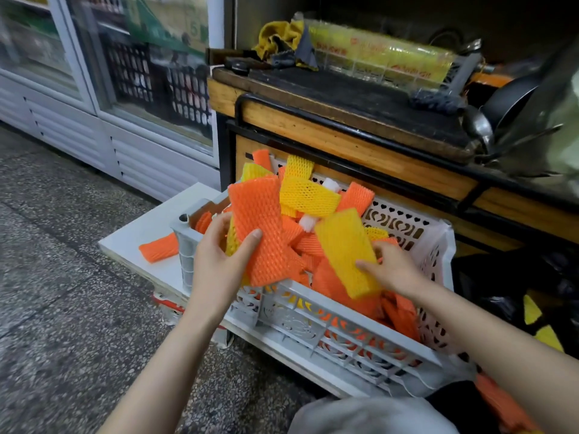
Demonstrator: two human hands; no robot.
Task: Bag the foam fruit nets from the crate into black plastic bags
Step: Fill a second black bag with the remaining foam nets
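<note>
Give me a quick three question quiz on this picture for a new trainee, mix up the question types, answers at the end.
1. True or false: the left hand grips a white net.
2. Where does the stray orange net outside the crate lie? A) on the white board beside the crate B) on the wooden counter C) inside a black bag
3. Fill in: the right hand holds a ____ net.
Key: 1 false, it grips a large orange net; 2 A; 3 yellow, the yellow net.
</note>
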